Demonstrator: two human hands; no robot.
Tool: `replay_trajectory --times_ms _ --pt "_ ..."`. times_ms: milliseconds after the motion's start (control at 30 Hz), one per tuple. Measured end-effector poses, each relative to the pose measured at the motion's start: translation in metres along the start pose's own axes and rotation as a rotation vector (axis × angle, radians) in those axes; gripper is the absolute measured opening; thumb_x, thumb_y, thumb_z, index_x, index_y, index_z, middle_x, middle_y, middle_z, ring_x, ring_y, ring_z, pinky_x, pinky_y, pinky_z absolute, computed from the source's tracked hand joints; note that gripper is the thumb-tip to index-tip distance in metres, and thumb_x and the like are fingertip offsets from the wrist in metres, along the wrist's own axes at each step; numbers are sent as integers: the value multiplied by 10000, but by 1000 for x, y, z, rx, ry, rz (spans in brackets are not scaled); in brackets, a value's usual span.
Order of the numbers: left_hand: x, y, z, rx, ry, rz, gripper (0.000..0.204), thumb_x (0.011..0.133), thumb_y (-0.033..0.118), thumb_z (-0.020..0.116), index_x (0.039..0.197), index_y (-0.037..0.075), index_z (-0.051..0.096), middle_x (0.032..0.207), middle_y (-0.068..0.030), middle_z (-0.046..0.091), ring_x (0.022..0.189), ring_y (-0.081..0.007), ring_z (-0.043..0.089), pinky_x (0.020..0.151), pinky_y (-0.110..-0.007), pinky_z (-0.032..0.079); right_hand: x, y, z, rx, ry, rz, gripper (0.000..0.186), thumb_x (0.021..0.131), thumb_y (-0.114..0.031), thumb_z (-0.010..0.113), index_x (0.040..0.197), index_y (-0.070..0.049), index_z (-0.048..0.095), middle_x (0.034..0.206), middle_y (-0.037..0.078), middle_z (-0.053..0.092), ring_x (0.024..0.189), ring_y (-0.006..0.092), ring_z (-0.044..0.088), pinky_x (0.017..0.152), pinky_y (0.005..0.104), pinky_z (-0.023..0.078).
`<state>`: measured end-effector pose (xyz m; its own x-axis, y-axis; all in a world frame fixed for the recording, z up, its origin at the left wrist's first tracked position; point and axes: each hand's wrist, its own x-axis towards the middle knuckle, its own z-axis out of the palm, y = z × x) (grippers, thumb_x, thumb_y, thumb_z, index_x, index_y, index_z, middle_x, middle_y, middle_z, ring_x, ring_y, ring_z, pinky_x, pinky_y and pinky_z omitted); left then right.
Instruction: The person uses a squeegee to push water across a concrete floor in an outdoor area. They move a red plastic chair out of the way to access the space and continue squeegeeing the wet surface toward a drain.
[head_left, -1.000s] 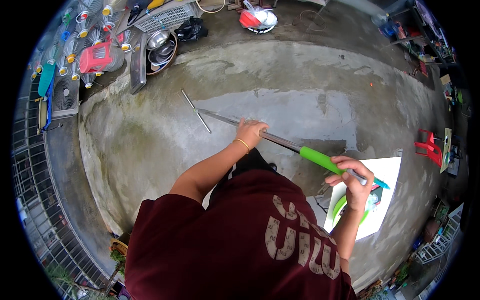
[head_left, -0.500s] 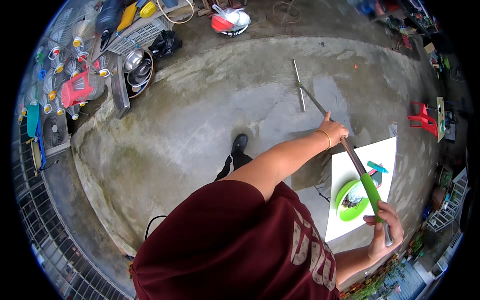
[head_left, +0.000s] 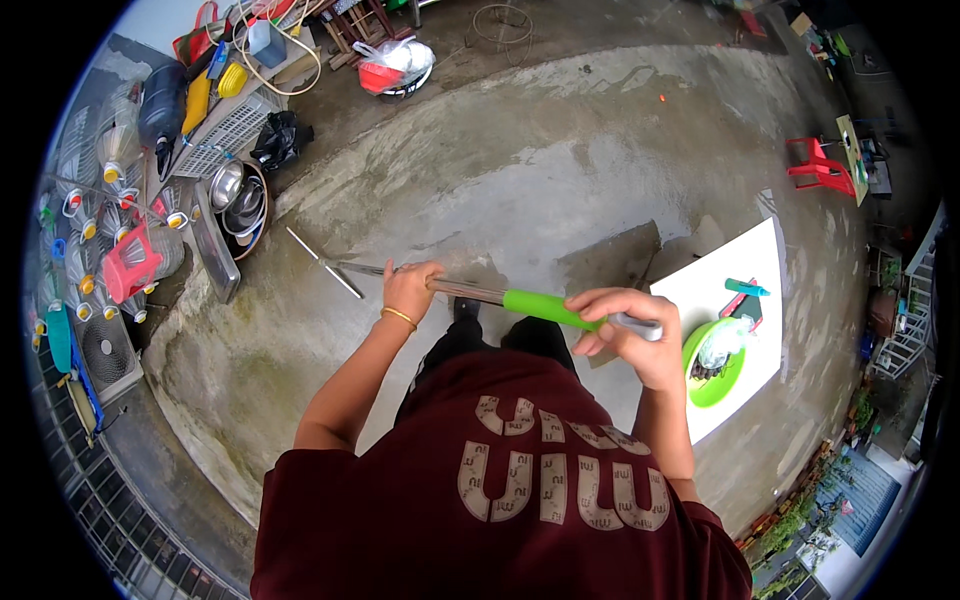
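Note:
I hold a long steel pole (head_left: 470, 290) with a green grip (head_left: 540, 308) and a grey end cap, lying diagonally across my body. My left hand (head_left: 408, 290) is closed round the steel shaft. My right hand (head_left: 633, 338) holds the upper end by the grip and cap, its fingers curled over it. A narrow silver crossbar (head_left: 310, 250) at the far end is down on the wet concrete floor (head_left: 520, 200), left of my feet.
Plastic jugs (head_left: 118, 150), a pink stool (head_left: 132, 262) and metal bowls (head_left: 236, 200) crowd the left side. A white board (head_left: 740, 410) bearing a green basin (head_left: 715, 395) lies on my right. A red chair (head_left: 815, 168) stands at the far right.
Half a second ago the crossbar was out to the upper right; it has swung back left toward the bowls. Both hands have moved left with the pole, and the view has shifted.

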<state>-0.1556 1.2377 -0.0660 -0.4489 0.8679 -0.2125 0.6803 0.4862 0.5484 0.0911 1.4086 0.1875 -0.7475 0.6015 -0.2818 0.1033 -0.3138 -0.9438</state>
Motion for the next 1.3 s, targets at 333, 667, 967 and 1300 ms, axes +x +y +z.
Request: replay_trajectory --times_ms 333,667,967,1300 --pt "14 -43 21 153 -121 -287 163 805 279 646 964 250 661 1018 -32 677 1054 -283 598 1038 -610 302 61 35 -3 70 -152 118 216 817 82 523 988 41 648 1161 195 626 818 205 689 722 302 581" --pt "168 197 97 -118 -146 299 129 872 242 583 972 198 652 939 -43 689 981 -262 628 1068 -584 271 2 -62 -196 -76 390 -207 179 721 10 557 859 97 630 967 256 668 642 288 691 562 294 576" --pt "275 396 145 -299 -290 566 92 876 202 601 963 198 630 921 16 678 1003 -221 610 1102 -536 239 -52 -126 -295 -375 630 -389 170 833 -75 587 883 87 595 1004 284 633 627 266 678 561 291 571" --pt "418 470 120 -260 -379 755 129 848 121 615 908 218 676 916 34 678 1030 -213 598 1122 -602 184 36 -149 -288 -574 893 -583 212 880 -131 564 903 78 590 984 304 633 521 226 629 490 274 522"
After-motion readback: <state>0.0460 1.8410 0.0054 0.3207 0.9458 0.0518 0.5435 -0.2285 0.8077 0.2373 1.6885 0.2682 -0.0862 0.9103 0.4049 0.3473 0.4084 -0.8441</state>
